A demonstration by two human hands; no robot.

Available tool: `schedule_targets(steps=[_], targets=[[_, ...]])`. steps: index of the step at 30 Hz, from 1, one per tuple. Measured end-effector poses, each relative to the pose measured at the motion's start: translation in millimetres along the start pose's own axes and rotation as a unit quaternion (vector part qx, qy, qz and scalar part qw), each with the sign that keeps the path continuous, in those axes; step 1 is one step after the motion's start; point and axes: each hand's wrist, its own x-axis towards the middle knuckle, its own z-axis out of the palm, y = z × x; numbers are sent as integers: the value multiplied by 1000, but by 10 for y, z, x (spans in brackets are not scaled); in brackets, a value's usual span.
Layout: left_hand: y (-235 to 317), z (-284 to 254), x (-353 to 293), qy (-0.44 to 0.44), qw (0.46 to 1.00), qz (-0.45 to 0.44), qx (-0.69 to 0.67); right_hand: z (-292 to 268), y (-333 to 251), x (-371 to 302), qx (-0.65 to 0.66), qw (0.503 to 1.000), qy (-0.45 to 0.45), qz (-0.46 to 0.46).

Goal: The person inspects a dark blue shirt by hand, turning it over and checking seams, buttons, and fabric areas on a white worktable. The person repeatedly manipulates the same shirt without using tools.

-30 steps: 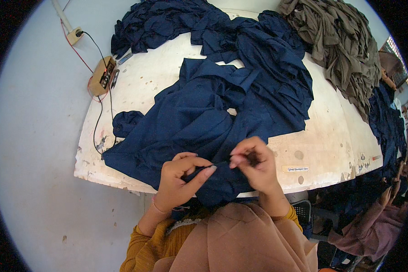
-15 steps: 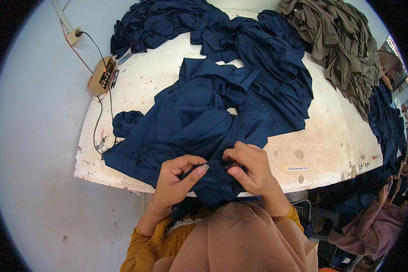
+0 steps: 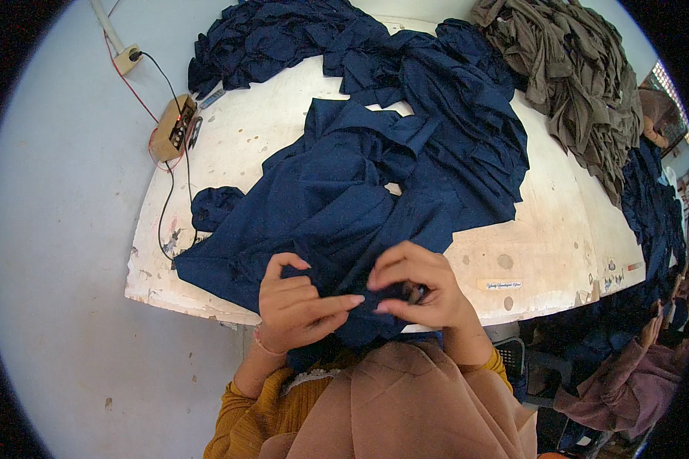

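Two hands over navy cloth

Our left hand is partly curled over the navy cloth, one finger extended to the right; we cannot tell whether it grips any fabric. Our right hand curves beside it, thumb and fingertips apart; we cannot make out what the dark spot in its palm is. The cloth lies crumpled on the worktop, reaching its near edge, with a brown fabric pile at far right.

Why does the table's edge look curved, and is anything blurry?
In the head view, the fisheye lens bows the white tabletop's near edge and blackens the corners; also in the head view, the right hand looks slightly soft, and fine folds sink into the dark navy cloth.
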Motion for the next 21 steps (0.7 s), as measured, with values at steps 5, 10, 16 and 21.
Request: schedule_targets(steps=[5, 10, 16, 21], targets=[[-20, 3, -19, 36, 994, 74, 69, -41, -2, -15, -80, 996, 9, -36], [11, -60, -9, 36, 989, 80, 115, -116, -214, -6, -175, 982, -51, 45], [23, -72, 3, 32, 989, 81, 122, -68, -312, -69, -309, 946, -92, 17], [16, -64, -2, 38, 989, 78, 123, -86, -226, -100, -293, 954, -64, 1]])
